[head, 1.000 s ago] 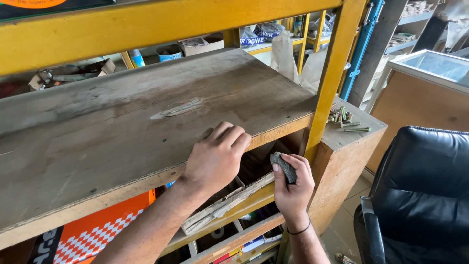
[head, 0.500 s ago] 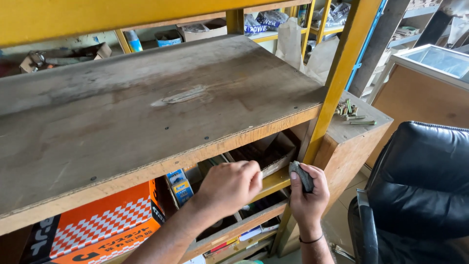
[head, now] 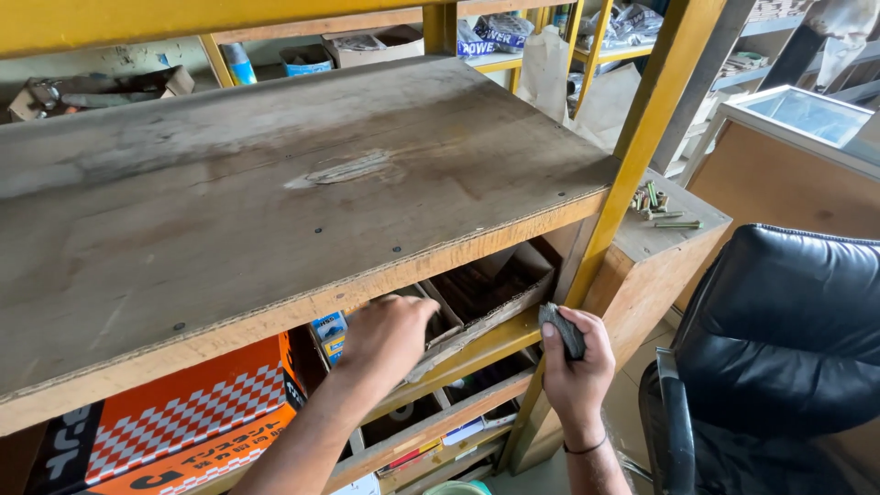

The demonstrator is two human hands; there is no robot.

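The left hand point(head: 385, 335) reaches in under the big wooden shelf board point(head: 275, 202), and its fingers curl on the edge of an open brown cardboard box point(head: 486, 289) that sits on the lower shelf. It looks like it grips the box edge, but the fingertips are partly hidden, so I cannot tell for sure. The right hand point(head: 577, 362) is at about 3 o'clock from the left hand, just beside the yellow post point(head: 632, 156). It is closed around a small dark grey block point(head: 562, 328), held up between thumb and fingers.

The step in hand looks like getting at the box on the lower shelf. I think the left hand would need a firm hold on the box wall and a straight pull, because the box is tucked under the board and is bent at the front.

Counting now: two hands, one grey block, one open brown box. At 8 o'clock from the left hand is one orange and white checked box point(head: 183, 412). A small blue and yellow box point(head: 330, 335) stands just beside the left hand. At 2 o'clock lies a little heap of bolts point(head: 655, 206), too many to count well. One black chair point(head: 788, 330) is at 3 o'clock.
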